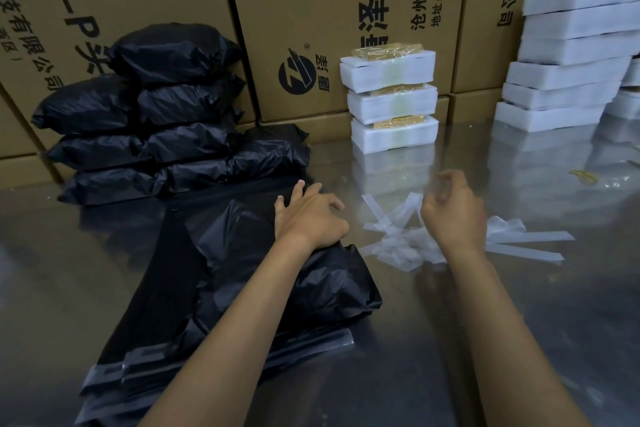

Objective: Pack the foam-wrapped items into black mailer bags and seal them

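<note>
Pressing filled mailer bag [311, 284] under flat left hand [308, 215], right hand [453, 211] curled empty beside it.

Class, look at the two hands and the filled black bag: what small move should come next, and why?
Probably drop the strip from the right hand onto the peeled strips. The left hand lies flat on the filled bag, apparently already folded shut, so it could join the packed bags.

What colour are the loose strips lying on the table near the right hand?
White, slightly see-through. The strips lie piled beside the right hand, clearest in the head view.
</note>
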Action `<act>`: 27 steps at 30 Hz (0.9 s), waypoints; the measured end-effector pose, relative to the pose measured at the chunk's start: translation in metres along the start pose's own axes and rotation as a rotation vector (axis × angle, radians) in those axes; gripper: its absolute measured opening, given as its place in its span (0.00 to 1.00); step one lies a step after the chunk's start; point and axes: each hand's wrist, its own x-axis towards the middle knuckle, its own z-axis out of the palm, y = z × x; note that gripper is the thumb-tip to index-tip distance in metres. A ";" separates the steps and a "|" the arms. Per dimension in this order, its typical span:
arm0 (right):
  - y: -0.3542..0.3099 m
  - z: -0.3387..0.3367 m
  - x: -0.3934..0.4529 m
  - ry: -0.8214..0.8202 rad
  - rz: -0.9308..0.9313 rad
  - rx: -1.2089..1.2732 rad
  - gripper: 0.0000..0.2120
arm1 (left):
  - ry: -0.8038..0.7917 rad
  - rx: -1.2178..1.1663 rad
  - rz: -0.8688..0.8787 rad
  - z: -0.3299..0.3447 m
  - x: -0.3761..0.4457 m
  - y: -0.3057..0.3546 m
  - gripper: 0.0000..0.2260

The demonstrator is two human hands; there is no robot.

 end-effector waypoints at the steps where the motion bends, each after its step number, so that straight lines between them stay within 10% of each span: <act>1: 0.000 -0.001 0.001 0.025 0.013 -0.002 0.18 | 0.013 0.000 0.006 0.001 0.000 0.000 0.21; 11: -0.017 0.008 -0.007 0.045 -0.023 0.025 0.12 | 0.067 -0.008 0.008 0.006 0.000 -0.002 0.17; 17: -0.065 0.034 -0.040 -0.160 -0.104 0.440 0.08 | 0.154 -0.235 -0.002 0.006 0.003 -0.002 0.21; 21: -0.083 0.054 -0.059 -0.407 -0.202 0.533 0.16 | 0.346 -0.979 -0.101 -0.030 0.000 -0.026 0.15; 24: -0.080 0.064 -0.064 -0.570 -0.189 0.454 0.25 | 0.557 -0.882 -0.204 -0.038 -0.009 -0.073 0.16; 27: -0.077 0.067 -0.066 -0.748 -0.029 0.519 0.34 | 0.368 -0.910 -0.400 -0.018 -0.019 -0.105 0.30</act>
